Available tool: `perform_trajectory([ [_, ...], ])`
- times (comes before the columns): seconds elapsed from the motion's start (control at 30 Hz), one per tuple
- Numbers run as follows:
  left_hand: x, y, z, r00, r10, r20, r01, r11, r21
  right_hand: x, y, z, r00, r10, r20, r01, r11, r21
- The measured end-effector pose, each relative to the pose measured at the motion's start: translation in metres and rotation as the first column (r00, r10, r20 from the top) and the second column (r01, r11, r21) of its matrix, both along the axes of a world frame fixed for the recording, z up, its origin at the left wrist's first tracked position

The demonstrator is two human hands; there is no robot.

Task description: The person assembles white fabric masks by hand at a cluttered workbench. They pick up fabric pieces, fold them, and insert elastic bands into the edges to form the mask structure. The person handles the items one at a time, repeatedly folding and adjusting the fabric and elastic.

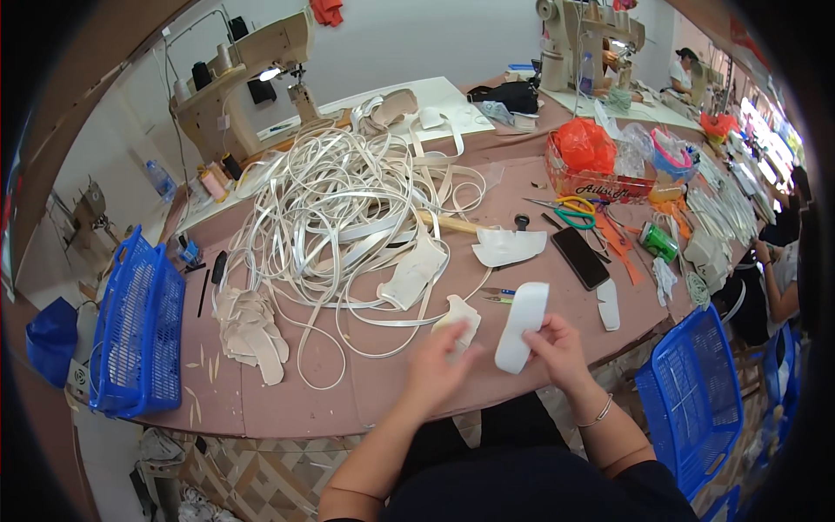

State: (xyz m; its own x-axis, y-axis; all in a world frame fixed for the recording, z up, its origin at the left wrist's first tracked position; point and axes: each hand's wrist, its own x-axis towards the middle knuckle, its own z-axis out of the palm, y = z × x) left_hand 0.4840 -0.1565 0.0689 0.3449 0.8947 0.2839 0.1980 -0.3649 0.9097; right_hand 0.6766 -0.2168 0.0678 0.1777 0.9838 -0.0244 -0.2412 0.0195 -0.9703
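Brown table [304, 409], near edge | gripping white panel [524, 324] in nearer right hand [558, 352], pointing its long axis toward far edge | spreading left hand [442, 367], seemingly empty, left of panel, by cream piece [465, 313]

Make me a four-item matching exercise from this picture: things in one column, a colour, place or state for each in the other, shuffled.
Things:
1. right hand
2. phone
3. drink can
4. pale strips

Descriptions:
A. green
B. heaped in a tangle
C. holding a white piece
D. lying flat on the table, screen dark

Right pairs: 1-C, 2-D, 3-A, 4-B
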Motion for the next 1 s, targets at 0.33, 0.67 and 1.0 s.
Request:
perform_trajectory([
  [0.33, -0.029, 0.059, -0.012, 0.966, -0.128, 0.225, 0.249, 0.689, -0.680, -0.008, 0.001, -0.001, 0.947, 0.098, -0.305, -0.126, 0.989, -0.073],
  [0.67, -0.016, 0.006, 0.009, 0.838, 0.044, 0.543, 0.351, 0.720, -0.599, -0.034, 0.013, 0.012, 0.967, 0.211, -0.146, -0.223, 0.972, -0.071],
  [1.0, -0.017, -0.004, 0.014, 0.855, -0.005, 0.518, 0.324, 0.786, -0.527, -0.039, 0.013, 0.011, 0.964, 0.201, -0.176, -0.214, 0.975, -0.058],
])
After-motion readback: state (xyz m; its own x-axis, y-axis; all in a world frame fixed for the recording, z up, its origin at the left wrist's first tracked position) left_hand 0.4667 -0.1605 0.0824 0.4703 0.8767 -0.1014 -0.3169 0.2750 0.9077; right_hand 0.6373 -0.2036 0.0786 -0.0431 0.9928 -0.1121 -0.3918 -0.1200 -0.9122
